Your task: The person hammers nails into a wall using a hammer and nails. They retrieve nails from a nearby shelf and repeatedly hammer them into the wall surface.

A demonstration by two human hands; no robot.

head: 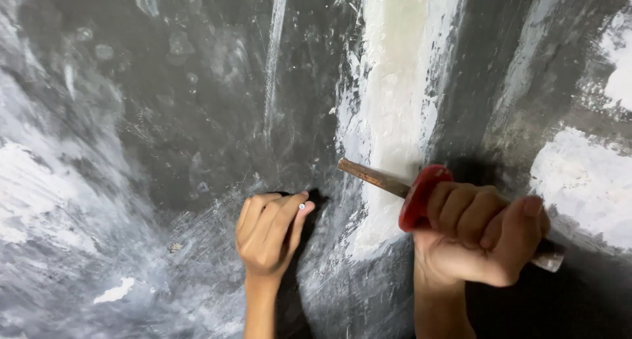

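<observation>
My right hand (484, 237) is wrapped around a rusty metal chisel (372, 176) with a red hand guard (421, 197). The chisel's tip points up and left toward a white plaster strip on the wall. Its butt end sticks out past my fist at the lower right. My left hand (270, 230) pinches a small pale nail or plug (301, 207) between thumb and forefinger and presses it against the dark grey wall (197, 115), left of the chisel tip. The two hands are a short gap apart.
A broad vertical band of white plaster (395, 82) runs down the wall behind the chisel. More white patches (586, 181) lie at the right and at the lower left (39, 194). A thin pale streak (273, 62) runs down above my left hand.
</observation>
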